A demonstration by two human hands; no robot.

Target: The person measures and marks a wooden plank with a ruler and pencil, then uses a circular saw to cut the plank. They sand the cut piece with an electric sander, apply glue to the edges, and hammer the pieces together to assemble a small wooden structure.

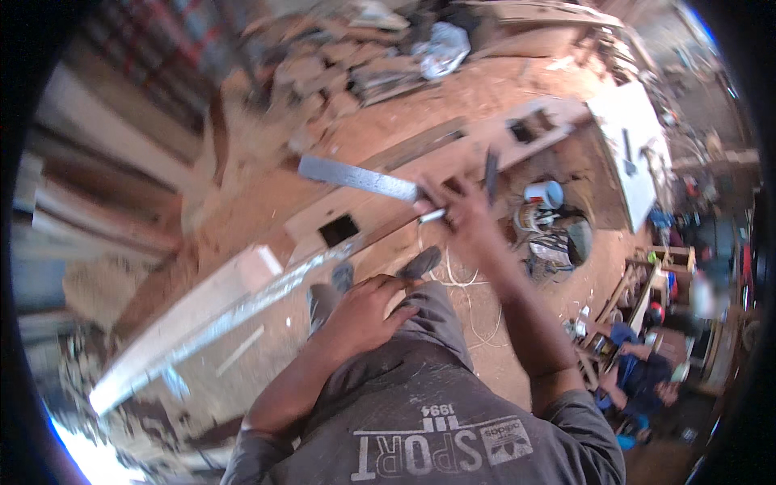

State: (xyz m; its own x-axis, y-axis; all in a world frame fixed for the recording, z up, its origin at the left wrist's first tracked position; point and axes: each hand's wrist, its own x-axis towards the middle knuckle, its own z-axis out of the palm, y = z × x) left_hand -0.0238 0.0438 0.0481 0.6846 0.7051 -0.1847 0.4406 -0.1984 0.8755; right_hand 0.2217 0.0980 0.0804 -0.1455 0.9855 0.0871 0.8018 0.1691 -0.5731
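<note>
Between the fingers of the right hand (462,204) is one end of a flat grey metal ruler (360,178); the fingers close around it, and the ruler goes out to the left of them, over a long pale wooden plank (388,206) with rectangular holes cut in it. Just beyond the fingertips, a thin dark tool (491,174) stands up; I cannot tell how it is held. Nearer to the body, the left hand (364,311) rests flat on the grey-trousered knee (420,323), fingers loosely spread. Past the right hand stands a white and blue cup (546,194).
</note>
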